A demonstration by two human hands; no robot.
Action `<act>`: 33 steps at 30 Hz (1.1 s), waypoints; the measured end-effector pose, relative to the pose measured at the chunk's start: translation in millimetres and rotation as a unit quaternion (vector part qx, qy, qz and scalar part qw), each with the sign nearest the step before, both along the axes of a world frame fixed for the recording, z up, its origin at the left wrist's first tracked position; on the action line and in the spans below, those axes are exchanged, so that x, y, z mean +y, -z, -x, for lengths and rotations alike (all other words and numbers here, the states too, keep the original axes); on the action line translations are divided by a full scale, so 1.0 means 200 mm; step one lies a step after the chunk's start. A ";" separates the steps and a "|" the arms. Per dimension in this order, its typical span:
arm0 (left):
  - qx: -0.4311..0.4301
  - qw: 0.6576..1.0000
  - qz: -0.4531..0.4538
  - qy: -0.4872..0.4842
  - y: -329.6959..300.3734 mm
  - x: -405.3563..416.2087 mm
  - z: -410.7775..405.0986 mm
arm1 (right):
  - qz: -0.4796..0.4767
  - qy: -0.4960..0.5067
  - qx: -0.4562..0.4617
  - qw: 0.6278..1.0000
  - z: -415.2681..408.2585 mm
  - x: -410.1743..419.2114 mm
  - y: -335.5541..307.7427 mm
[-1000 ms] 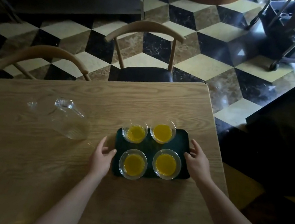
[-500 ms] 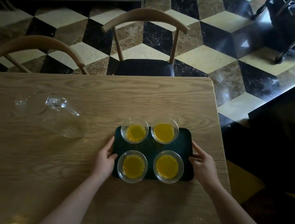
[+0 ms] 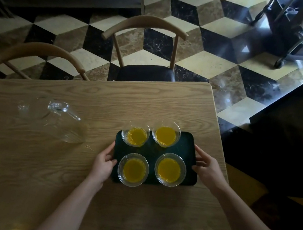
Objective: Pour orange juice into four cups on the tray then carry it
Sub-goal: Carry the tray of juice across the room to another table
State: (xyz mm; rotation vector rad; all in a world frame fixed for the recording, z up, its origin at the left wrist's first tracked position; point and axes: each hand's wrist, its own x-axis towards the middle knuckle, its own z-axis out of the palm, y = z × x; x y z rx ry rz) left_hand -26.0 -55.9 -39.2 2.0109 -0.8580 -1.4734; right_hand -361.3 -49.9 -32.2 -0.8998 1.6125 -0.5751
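Both grips are on the short edges of the dark green rectangular plastic tray (image 3: 154,152): my left hand (image 3: 104,163) at its nine o'clock edge, thumb on the rim and fingers curled beneath, my right hand (image 3: 208,169) at three o'clock, closed on the rim likewise. Four clear plastic cups of orange juice (image 3: 135,170) stand on it in two rows, all filled, so pouring looks finished and carrying is the step in hand. That tray rests near the right end of the pale wooden counter (image 3: 61,170); an empty clear glass pitcher (image 3: 52,118) stands at ten o'clock from it, well apart. Next I judge a level, even lift, slow enough that the cups don't slop
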 end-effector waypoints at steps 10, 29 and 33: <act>0.003 0.997 0.047 0.058 -0.42 -0.07 -0.02 | 0.026 0.006 0.014 1.000 0.06 -0.07 -0.40; 0.126 0.970 0.174 0.112 -1.48 -0.20 -0.03 | 0.145 0.005 -0.093 0.985 0.19 -0.17 -1.52; 0.130 0.962 0.211 0.114 -1.69 -0.17 -0.01 | 0.173 0.000 -0.080 0.982 0.21 -0.16 -1.73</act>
